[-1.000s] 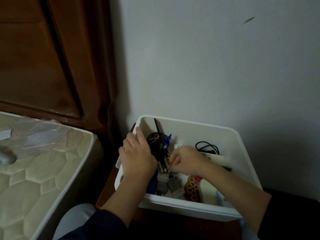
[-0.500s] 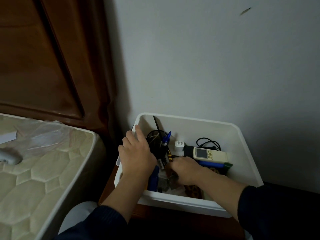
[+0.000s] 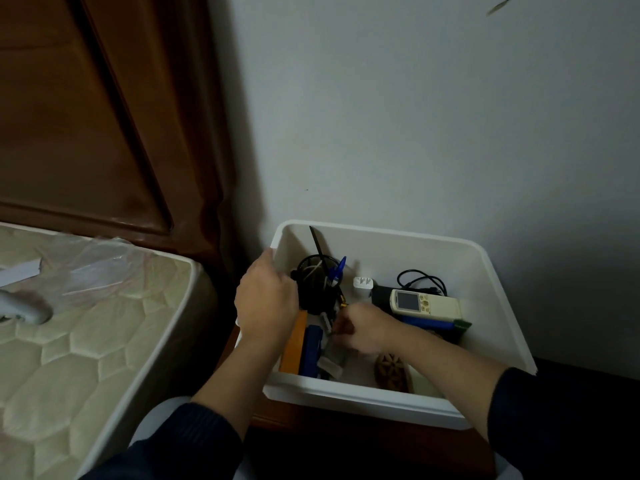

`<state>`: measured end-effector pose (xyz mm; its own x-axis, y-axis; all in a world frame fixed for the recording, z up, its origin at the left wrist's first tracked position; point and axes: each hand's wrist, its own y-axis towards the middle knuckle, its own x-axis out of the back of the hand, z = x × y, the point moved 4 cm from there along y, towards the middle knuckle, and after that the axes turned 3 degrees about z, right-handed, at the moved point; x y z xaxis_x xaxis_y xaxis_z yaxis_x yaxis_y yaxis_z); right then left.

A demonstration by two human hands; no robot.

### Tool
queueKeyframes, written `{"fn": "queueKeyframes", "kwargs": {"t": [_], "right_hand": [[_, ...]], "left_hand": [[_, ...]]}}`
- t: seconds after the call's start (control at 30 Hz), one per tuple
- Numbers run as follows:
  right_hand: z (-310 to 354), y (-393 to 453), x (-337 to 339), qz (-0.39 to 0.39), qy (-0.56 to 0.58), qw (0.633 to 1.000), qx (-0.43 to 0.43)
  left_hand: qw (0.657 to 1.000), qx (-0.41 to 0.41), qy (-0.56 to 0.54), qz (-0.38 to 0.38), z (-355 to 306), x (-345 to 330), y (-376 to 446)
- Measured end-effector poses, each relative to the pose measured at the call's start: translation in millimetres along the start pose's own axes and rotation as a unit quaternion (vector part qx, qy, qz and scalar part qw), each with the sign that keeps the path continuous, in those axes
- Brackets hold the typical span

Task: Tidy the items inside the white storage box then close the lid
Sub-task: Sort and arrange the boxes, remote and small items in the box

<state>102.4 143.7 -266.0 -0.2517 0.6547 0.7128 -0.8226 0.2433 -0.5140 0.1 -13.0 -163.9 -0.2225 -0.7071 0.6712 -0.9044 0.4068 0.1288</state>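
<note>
The white storage box point(image 3: 363, 398) stands open against the wall. My left hand point(image 3: 266, 303) grips its left wall beside a black mesh pen cup point(image 3: 317, 292) that holds a blue pen point(image 3: 337, 268). My right hand point(image 3: 360, 330) is low inside the box with its fingers curled on a small item among grey pieces; the item itself is hidden. A white remote point(image 3: 424, 304), a white plug point(image 3: 362, 285) and a black cable point(image 3: 420, 278) lie at the back. An orange flat item point(image 3: 293, 344), a blue item point(image 3: 311, 348) and a carved wooden piece point(image 3: 393, 372) sit near the front.
The box sits on a brown wooden stand point(image 3: 346, 431). A quilted mattress point(image 3: 86, 341) with clear plastic wrap point(image 3: 93, 268) and a pale object point(image 3: 20, 306) fills the left. A dark wooden headboard point(image 3: 86, 116) rises behind it. No lid is in view.
My right hand has moved from the box's middle down toward its near left part, uncovering the remote and plug. My left hand has stayed on the left wall.
</note>
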Motion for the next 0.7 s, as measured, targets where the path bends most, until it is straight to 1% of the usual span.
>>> {"fn": "queueKeyframes", "kwargs": {"t": [0.07,0.17,0.23,0.3,0.4,0.5,0.57,0.63,0.7], "right_hand": [[2,6,-5,-0.013,-0.044,0.999,-0.024],[7,10,-14,-0.004,-0.118,0.992,-0.036],[9,12,-17,0.005,-0.14,0.989,-0.054],[9,14,-19,0.01,-0.132,0.989,-0.071],[8,15,-19,0.018,-0.109,0.991,-0.078],[12,11,-18,0.02,-0.115,0.991,-0.07],[14,5,-13,0.032,-0.107,0.992,-0.055],[15,-8,1,0.037,-0.07,0.996,-0.039],[10,-26,23,0.015,0.032,0.999,-0.034]], "left_hand": [[1.0,0.002,-0.015,0.028,7,4,5],[0.992,0.043,-0.053,0.11,25,8,14],[0.988,0.057,-0.025,0.141,31,7,12],[0.989,0.047,0.012,0.14,30,4,8],[0.99,0.043,0.031,0.129,28,2,10],[0.991,0.04,0.04,0.123,26,1,10],[0.99,0.026,0.076,0.119,23,0,7],[0.984,0.011,0.134,0.113,19,0,3],[0.977,-0.013,0.188,0.102,15,-1,0]]}}
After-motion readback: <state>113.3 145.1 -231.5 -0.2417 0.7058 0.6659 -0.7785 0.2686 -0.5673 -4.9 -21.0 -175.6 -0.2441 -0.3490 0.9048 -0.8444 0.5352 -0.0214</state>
